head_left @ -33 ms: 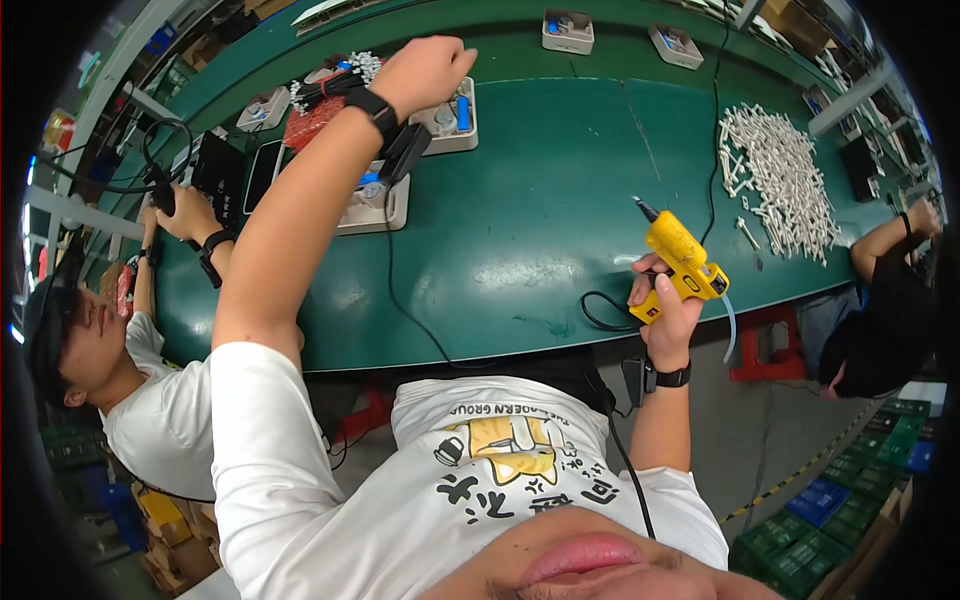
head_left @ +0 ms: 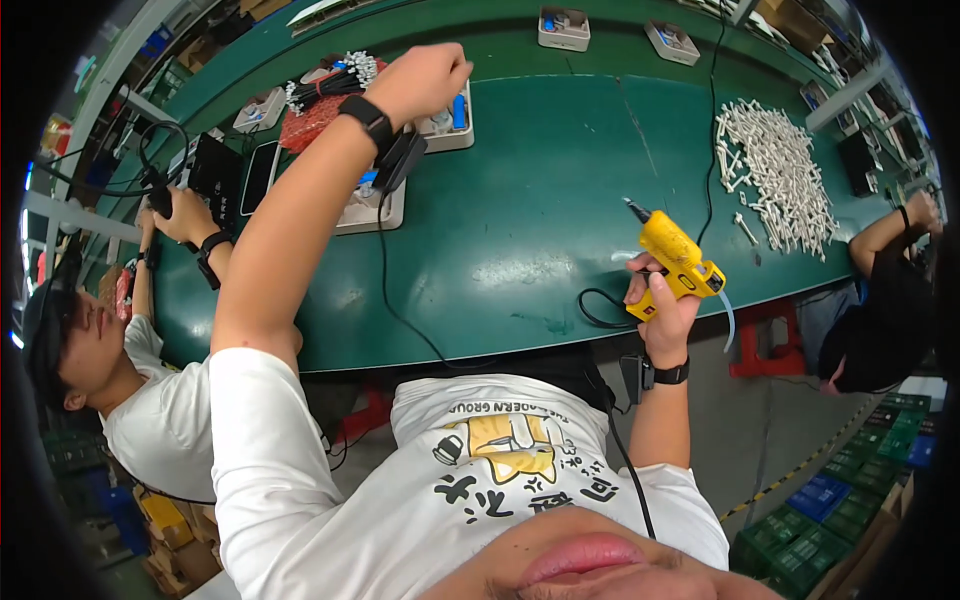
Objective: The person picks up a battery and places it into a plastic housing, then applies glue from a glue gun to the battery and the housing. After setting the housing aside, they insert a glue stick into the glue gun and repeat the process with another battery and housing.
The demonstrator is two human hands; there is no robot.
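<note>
The glue gun [head_left: 672,248], yellow with dark smudges along its body, is gripped by its handle in the right hand [head_left: 668,318], tilted over the near part of the counter [head_left: 520,200]. Its dark, metal-tipped nozzle [head_left: 638,210] points away and leftward; a translucent glue stick [head_left: 730,325] curves from its rear, and a black cord [head_left: 592,312] loops left of the handle. Farther off, left of the glue gun, an off-white tray [head_left: 450,141] lies flat, partly hidden, with a blue piece [head_left: 459,112] inside.
</note>
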